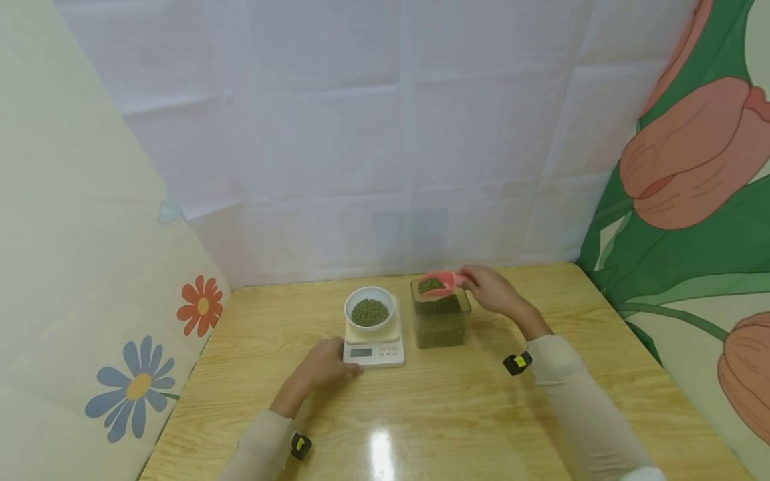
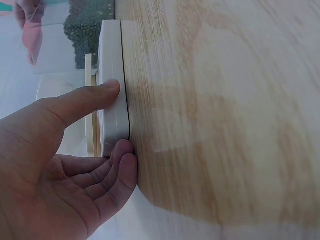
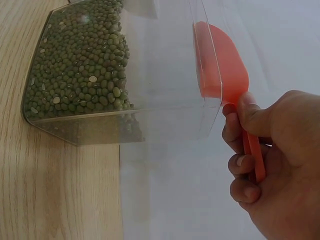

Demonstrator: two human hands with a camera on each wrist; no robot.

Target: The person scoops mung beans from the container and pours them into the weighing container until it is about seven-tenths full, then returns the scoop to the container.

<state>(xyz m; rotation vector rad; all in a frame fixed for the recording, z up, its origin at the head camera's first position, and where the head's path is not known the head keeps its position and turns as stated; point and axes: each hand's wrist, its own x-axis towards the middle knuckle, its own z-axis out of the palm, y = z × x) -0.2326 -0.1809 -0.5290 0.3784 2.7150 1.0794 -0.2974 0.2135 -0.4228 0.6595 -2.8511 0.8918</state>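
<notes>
My right hand grips the handle of a pink scoop, which is heaped with green mung beans and held level at the rim of a clear container. More mung beans fill the lower part of that container. With thumb and curled fingers, my left hand holds the near left corner of a white kitchen scale. On the scale's cream platform stands a white bowl partly filled with mung beans. The scale's small display faces me, too small to read.
The scale and container stand side by side on a wood-grain table. A white sheet hangs behind the table. Flower-printed panels rise on both sides. A small black device sits at each wrist.
</notes>
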